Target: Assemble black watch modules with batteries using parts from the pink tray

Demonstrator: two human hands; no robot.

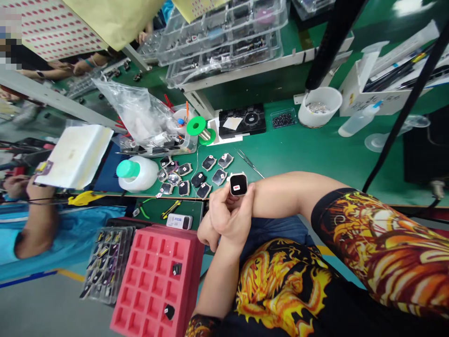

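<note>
My left hand [231,217] grips a smartwatch [239,185] between thumb and fingers. It has a pale case, a dark square screen facing up and a small white sticker with a red mark. My right forearm crosses behind the left hand. Only part of my right hand [207,230] shows, its fingers curled; whatever they hold, if anything, is hidden. Several similar smartwatches [184,188] with stickers lie on the green bench [291,154] to the left of the held one. Metal tweezers [250,164] rest just beyond my hands.
Left of my hands stand a white bottle [138,174] and a red foam tray [154,281] holding two dark pieces. A solder spool [200,130], black fixture [242,120], screw box [283,119] and white cup [320,107] line the back. A co-worker's arm [40,224] is at far left.
</note>
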